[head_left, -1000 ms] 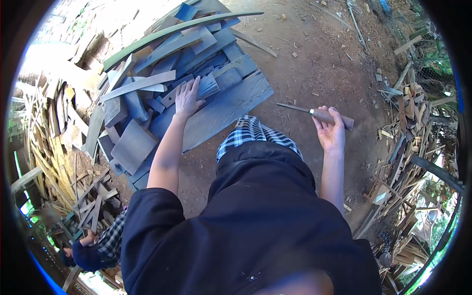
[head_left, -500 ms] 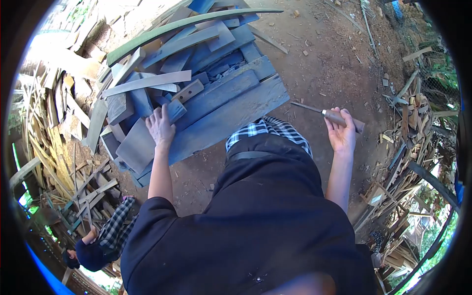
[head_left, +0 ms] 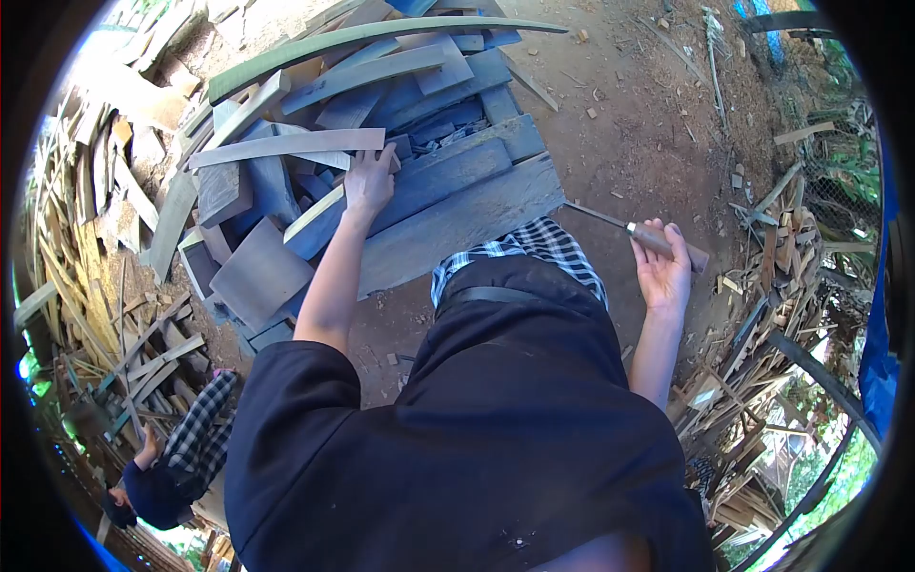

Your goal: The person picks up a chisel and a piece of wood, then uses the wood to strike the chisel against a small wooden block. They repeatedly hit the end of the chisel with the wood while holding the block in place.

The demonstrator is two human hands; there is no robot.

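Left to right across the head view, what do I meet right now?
Co-worker's hand → square board → left hand → belt → right hand holding the wood-handled tool → blue tarp.

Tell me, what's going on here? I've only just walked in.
Someone is at a bench heaped with wood pieces. Their right hand holds a chisel by its handle, off to the side, with the blade pointing toward the bench and not cutting anything. Their left hand is down among the pieces, by the end of a flat strip; whether it grips anything there is hidden. Another person is off to the left, near more scrap wood.
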